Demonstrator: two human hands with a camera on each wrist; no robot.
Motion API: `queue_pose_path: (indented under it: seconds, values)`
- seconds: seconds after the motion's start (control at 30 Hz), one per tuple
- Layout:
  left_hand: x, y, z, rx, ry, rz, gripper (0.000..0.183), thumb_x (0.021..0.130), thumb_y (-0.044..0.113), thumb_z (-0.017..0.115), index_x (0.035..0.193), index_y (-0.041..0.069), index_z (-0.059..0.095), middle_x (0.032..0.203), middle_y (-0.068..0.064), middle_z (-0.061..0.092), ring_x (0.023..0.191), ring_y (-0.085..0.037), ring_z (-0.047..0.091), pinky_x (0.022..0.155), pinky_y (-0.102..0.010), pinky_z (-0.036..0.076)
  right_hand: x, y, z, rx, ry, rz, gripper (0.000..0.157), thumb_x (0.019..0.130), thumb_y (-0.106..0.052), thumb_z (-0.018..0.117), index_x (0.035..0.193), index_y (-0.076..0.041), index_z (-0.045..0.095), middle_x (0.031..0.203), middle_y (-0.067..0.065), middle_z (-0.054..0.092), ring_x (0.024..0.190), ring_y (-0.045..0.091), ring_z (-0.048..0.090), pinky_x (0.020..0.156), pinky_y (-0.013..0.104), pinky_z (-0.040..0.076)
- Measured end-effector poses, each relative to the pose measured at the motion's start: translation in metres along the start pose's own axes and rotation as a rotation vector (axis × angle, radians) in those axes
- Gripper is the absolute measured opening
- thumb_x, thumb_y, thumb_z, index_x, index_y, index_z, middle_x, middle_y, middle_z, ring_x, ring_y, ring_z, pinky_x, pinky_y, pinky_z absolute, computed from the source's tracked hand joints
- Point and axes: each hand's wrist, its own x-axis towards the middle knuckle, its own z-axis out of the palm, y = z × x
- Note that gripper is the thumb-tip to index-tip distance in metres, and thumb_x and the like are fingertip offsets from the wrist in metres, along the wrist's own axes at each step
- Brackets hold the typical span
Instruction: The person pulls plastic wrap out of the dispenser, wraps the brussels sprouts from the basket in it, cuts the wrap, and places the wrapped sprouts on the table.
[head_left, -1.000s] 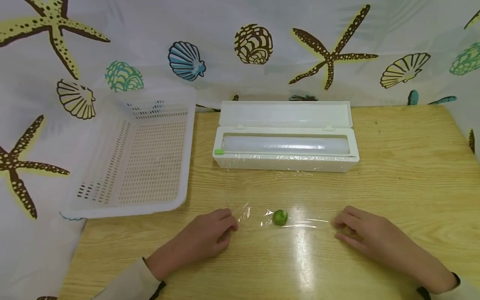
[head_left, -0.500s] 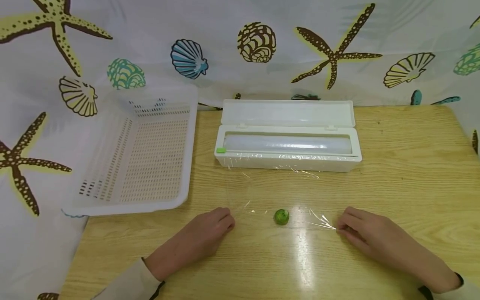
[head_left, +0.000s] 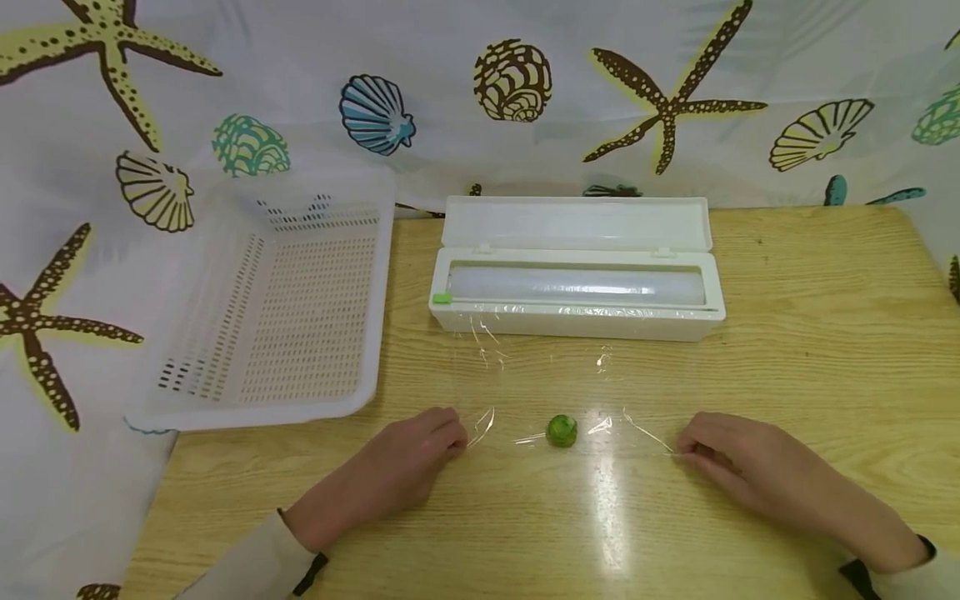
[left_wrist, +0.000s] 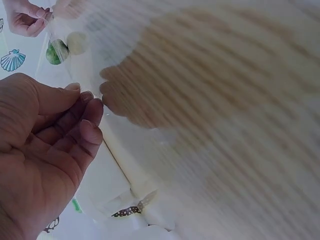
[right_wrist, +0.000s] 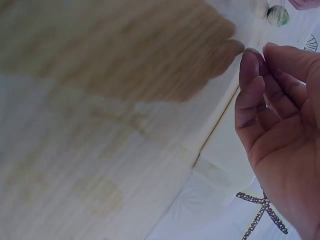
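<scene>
A thin clear sheet of cling film [head_left: 603,360] runs from the white dispenser box [head_left: 577,323] toward me. My left hand [head_left: 408,457] pinches its near left corner between thumb and fingertips, as the left wrist view also shows. At the near right corner, my right hand [head_left: 742,457] pinches the film with thumb and forefinger, other fingers loosely curled. Between the hands sits a small round green vegetable, like a Brussels sprout [head_left: 561,431]. The film lies across its area; I cannot tell whether the sprout is under or on it.
The dispenser's lid [head_left: 577,223] stands up at the back, with a film roll [head_left: 577,285] inside and a green slider [head_left: 442,298] at the left. A white perforated basket [head_left: 363,350] stands at the left. A shell-patterned cloth [head_left: 442,75] hangs behind the wooden table [head_left: 825,333].
The film's folds and glints have shifted and the sheet looks more spread. My left hand has moved slightly left, my right slightly right; the right fingertips have closed on the film's corner.
</scene>
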Motion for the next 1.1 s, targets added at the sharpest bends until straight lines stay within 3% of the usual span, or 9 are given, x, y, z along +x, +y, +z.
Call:
queue_pose_path:
  seconds: [0.1, 0.2, 0.37, 0.67, 1.1]
  values:
    - [0.002, -0.001, -0.002, -0.063, -0.027, -0.059, 0.02, 0.1, -0.007, 0.072, 0.095, 0.009, 0.06, 0.096, 0.002, 0.055, 0.085, -0.012, 0.052, 0.068, -0.024, 0.053, 0.002, 0.002, -0.002, 0.062, -0.023, 0.041, 0.027, 0.096, -0.006, 0.084, 0.106, -0.026, 0.069, 0.091, -0.023, 0.056, 0.077, -0.005, 0.05, 0.063, 0.017, 0.047]
    - [0.003, -0.004, -0.002, -0.185, -0.047, -0.169, 0.021, 0.104, -0.005, 0.068, 0.096, 0.012, 0.06, 0.095, 0.005, 0.056, 0.085, -0.01, 0.053, 0.072, -0.026, 0.053, 0.005, 0.003, -0.004, 0.121, -0.054, 0.092, 0.022, 0.101, -0.008, 0.081, 0.104, -0.026, 0.068, 0.086, -0.023, 0.054, 0.073, -0.004, 0.05, 0.06, 0.019, 0.047]
    - [0.005, -0.009, -0.002, -0.354, -0.056, -0.293, 0.022, 0.105, -0.004, 0.067, 0.094, 0.014, 0.062, 0.092, 0.007, 0.06, 0.082, -0.009, 0.054, 0.072, -0.029, 0.053, 0.01, 0.004, -0.005, 0.154, -0.102, 0.157, 0.024, 0.103, -0.006, 0.077, 0.1, -0.026, 0.063, 0.08, -0.023, 0.049, 0.069, -0.003, 0.047, 0.058, 0.021, 0.045]
    - [0.013, -0.015, -0.005, -0.416, -0.088, -0.367, 0.019, 0.103, -0.004, 0.07, 0.093, 0.012, 0.068, 0.088, 0.007, 0.062, 0.078, -0.008, 0.055, 0.069, -0.029, 0.054, 0.022, 0.006, -0.009, 0.219, -0.166, 0.269, 0.016, 0.108, -0.013, 0.072, 0.098, -0.023, 0.065, 0.077, -0.019, 0.052, 0.068, 0.0, 0.048, 0.058, 0.024, 0.046]
    - [0.028, -0.02, -0.007, -0.421, -0.117, -0.448, 0.018, 0.104, -0.003, 0.069, 0.091, 0.009, 0.071, 0.08, 0.006, 0.059, 0.071, -0.009, 0.053, 0.064, -0.029, 0.051, 0.034, 0.013, -0.01, 0.271, -0.185, 0.325, 0.016, 0.106, -0.006, 0.07, 0.098, -0.019, 0.067, 0.075, -0.016, 0.055, 0.067, 0.002, 0.051, 0.057, 0.024, 0.047]
